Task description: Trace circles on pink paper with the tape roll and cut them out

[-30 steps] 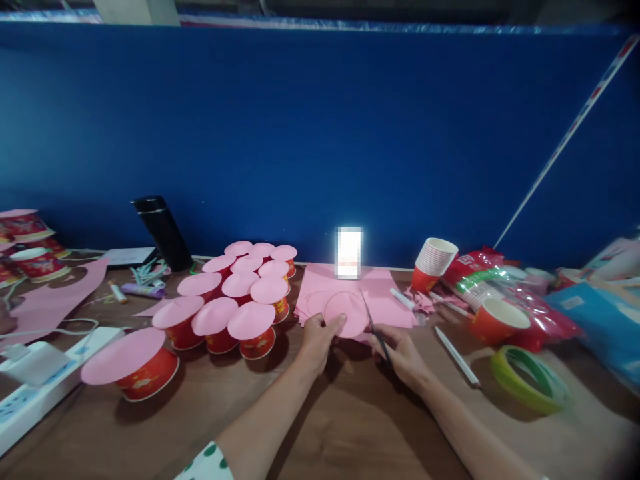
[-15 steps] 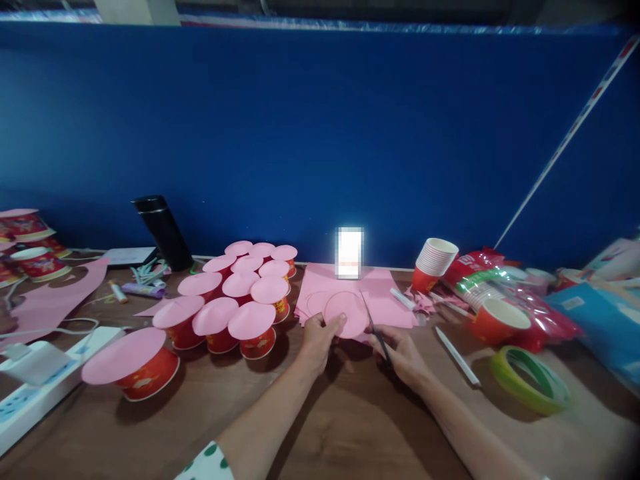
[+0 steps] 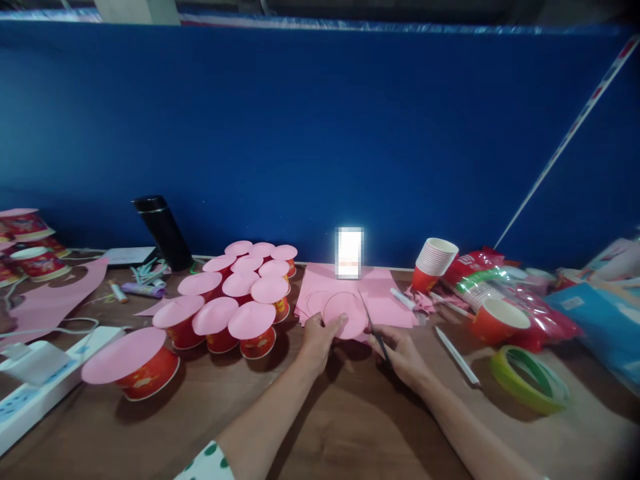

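Observation:
My left hand pinches the lower left edge of a pink paper that has a circle outline drawn on it. In my right hand is a pair of dark scissors, fingers closed round the handles. Their blades point up and away along the right edge of the circle. Behind the held piece lies a stack of pink paper sheets, the top one with part of another drawn circle at its left. To the left, red paper cups stand in rows, topped with pink paper discs.
A lit, blurred screen stands behind the sheets. Stacked cups, a white pen, a green tape roll and a red plastic bag are at right. A black bottle and a power strip are at left.
The pink piece and the scissors have shifted very slightly. Both hands keep their grips, and the things around them stay in place.

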Motion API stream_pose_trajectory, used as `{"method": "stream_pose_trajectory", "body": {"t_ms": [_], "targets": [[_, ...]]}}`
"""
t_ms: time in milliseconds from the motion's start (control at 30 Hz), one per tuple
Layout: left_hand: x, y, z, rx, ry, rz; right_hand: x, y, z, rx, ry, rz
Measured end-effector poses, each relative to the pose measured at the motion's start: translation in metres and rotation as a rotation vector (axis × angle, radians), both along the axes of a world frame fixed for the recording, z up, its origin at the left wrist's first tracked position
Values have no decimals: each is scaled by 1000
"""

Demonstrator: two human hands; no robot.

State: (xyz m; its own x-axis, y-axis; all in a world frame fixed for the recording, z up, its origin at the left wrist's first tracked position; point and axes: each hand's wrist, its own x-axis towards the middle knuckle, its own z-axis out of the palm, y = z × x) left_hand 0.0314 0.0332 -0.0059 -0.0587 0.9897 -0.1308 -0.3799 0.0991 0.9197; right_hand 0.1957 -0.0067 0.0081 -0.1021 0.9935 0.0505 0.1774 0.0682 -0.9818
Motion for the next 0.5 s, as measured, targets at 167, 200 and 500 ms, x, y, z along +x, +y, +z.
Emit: {"method": "stream_pose_trajectory", "body": {"t_ms": [167, 200, 500], "targets": [[-2, 1, -3, -5, 15, -3, -2, -1, 2, -19, 14, -3], [-2, 1, -3, -5, 14, -3, -2, -1, 2, -24, 17, -2], [-1, 0, -1, 1, -1, 2, 0, 0, 1, 3, 6, 0]]}}
